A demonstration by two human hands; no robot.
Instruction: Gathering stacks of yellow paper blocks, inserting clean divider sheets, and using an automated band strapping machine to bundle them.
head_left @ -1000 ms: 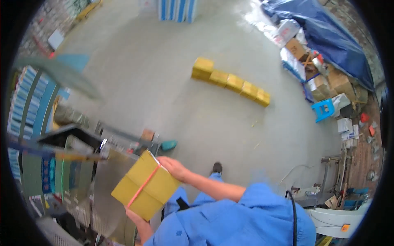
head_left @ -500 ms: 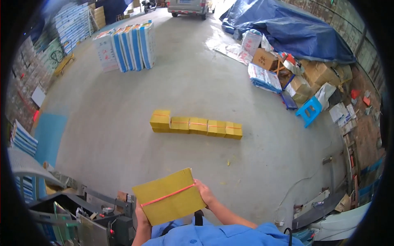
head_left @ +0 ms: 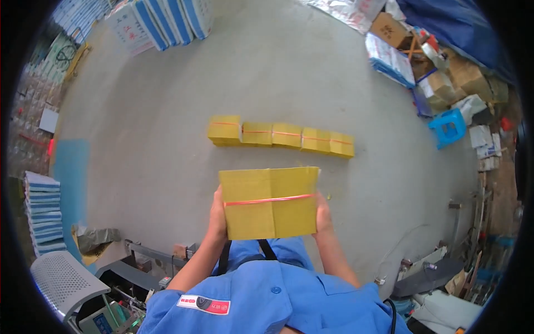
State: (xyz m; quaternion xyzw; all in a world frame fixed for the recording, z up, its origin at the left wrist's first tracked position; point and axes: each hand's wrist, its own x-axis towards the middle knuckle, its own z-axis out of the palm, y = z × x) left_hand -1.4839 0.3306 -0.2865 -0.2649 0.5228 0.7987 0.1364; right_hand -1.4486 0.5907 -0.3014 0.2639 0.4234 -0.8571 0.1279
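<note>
Between my two hands is a yellow-brown cardboard bundle (head_left: 249, 218), a flat rectangle with a red strap around its middle. My left hand (head_left: 218, 214) grips its left edge and my right hand (head_left: 322, 214) its right edge; most of the fingers are hidden beneath it. Beyond it, a row of similar strapped cardboard bundles (head_left: 286, 135) lies on the grey floor (head_left: 167, 139). At the row's left end one bundle (head_left: 224, 128) rises higher than the others.
Tall blue-and-white packs (head_left: 167, 22) stand at the far left. On the right are a blue plastic stool (head_left: 448, 128), cardboard boxes (head_left: 467, 75) and a blue tarp (head_left: 461, 25). A perforated grey chair back (head_left: 69, 281) and machinery (head_left: 128, 278) are near left.
The bundle in my hands has levelled from a tilt and moved forward and right, closer to the row. My view has tipped further down, and both forearms now show.
</note>
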